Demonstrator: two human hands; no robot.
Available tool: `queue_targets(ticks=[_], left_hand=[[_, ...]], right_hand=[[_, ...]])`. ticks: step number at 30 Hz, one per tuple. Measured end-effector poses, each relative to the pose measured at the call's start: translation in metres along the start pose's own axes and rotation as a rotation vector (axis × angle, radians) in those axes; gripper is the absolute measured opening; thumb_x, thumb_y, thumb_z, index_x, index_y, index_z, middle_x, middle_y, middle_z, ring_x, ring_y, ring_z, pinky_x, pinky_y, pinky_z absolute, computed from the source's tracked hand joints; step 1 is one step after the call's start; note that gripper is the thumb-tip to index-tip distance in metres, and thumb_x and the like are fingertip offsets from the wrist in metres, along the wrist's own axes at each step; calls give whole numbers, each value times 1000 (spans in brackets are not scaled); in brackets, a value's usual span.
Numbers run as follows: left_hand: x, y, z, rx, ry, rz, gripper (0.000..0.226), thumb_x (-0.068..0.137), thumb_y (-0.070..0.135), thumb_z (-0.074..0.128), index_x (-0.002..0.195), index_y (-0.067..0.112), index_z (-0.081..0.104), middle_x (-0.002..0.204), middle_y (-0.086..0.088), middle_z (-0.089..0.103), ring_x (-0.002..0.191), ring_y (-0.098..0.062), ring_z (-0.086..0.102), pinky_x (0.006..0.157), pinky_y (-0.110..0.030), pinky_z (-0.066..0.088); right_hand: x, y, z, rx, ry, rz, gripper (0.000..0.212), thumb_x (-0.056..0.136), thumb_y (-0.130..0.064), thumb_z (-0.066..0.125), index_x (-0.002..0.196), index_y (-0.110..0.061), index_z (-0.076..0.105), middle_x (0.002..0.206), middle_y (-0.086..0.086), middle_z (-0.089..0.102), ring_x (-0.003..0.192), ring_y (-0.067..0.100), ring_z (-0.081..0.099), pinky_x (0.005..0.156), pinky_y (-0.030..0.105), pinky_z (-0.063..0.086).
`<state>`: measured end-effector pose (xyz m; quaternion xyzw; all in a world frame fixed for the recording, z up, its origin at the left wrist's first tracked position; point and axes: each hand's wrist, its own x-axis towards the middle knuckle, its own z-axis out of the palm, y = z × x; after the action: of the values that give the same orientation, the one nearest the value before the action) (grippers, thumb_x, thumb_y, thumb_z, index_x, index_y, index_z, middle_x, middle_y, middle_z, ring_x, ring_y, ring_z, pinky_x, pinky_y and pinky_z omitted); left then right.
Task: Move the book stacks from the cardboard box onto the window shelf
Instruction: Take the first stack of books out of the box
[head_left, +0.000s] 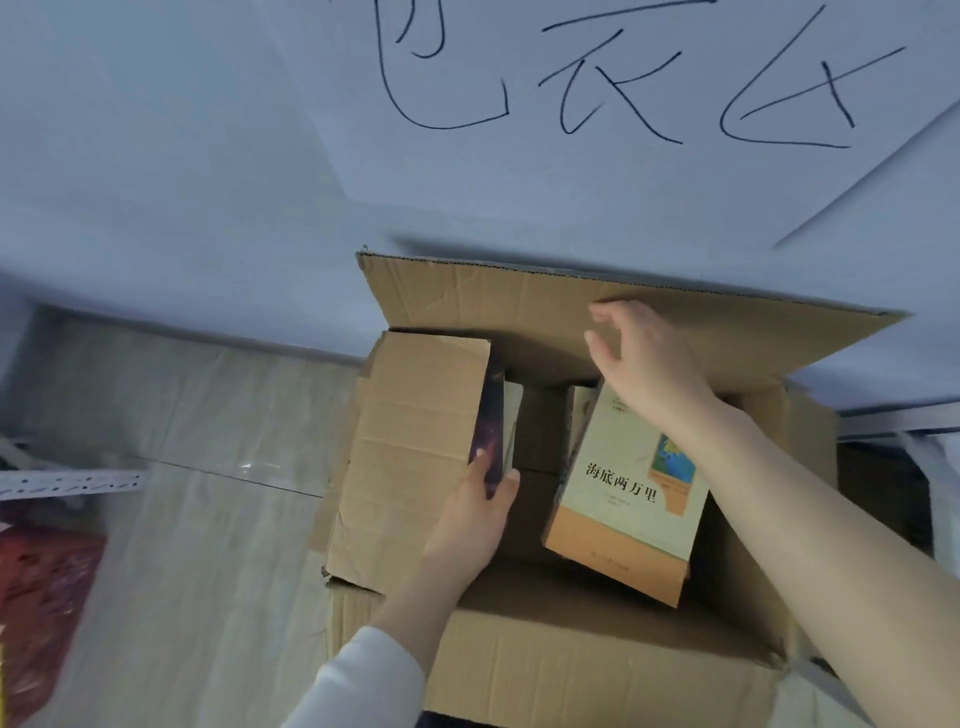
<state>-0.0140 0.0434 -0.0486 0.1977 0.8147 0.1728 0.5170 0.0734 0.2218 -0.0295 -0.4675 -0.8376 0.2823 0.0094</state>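
Note:
An open cardboard box stands on the floor below me, its flaps spread out. Inside on the left a dark-covered book stands on edge, and my left hand pinches its near end between thumb and fingers. On the right lies a stack topped by a cream and orange book with a blue picture and black Chinese title. My right hand hovers over the far end of that stack, fingers loosely spread, in front of the back flap. It holds nothing. The window shelf is out of view.
A pale wall or board with large black handwritten strokes rises behind the box. Light wood-pattern floor lies to the left, with a perforated white metal rail and a red bag at the left edge. Dark clutter sits at right.

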Motion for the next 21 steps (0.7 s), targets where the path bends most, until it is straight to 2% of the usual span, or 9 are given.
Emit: queue_targets(ticks=[3,5,7,10,11,14,21], left_hand=[[-29,2,-17,25,175,91,54,99,38,39,148,19,30,145,1,44,130,-17,44,104,-26,35],[-42,-9,-34,-33,254,101,54,96,42,41,147,27,31,144,6,45,131,-16,45,109,-34,39],[-50,-23,-51,-173,291,114,54,95,42,44,146,31,30,144,7,45,129,-13,45,106,-39,43],[-54,-38,-76,-275,393,112,50,97,30,45,146,25,33,143,7,46,120,-3,45,90,-17,41],[-52,-42,-83,-280,429,102,49,98,27,45,145,23,34,144,6,45,122,-5,45,89,-13,39],[-41,-55,-98,-218,492,73,47,98,27,45,144,21,37,147,4,45,132,-14,45,95,-21,35],[-4,-71,-118,-118,489,53,46,98,26,46,143,17,39,146,-1,46,134,-20,44,109,-33,34]], right_hand=[[0,-6,-3,0,-18,-3,42,98,-27,42,136,-11,45,137,5,50,126,21,47,101,32,37],[2,-10,-5,8,-31,-6,43,98,-26,42,137,-10,45,137,7,50,126,23,47,102,33,36],[5,-14,-6,11,-35,-6,42,97,-25,43,136,-8,46,135,8,51,124,24,48,102,33,36],[7,-15,-5,2,-23,-3,41,97,-24,45,134,-7,48,132,10,54,122,26,50,102,33,36],[7,-15,-4,2,-16,-3,41,97,-24,45,134,-7,49,132,10,54,122,26,51,102,33,36],[5,-13,0,14,20,0,39,96,-22,46,131,-7,51,129,10,56,120,26,52,101,34,36],[2,0,2,25,192,68,31,94,-16,48,121,-4,59,121,16,59,115,31,54,97,32,36]])
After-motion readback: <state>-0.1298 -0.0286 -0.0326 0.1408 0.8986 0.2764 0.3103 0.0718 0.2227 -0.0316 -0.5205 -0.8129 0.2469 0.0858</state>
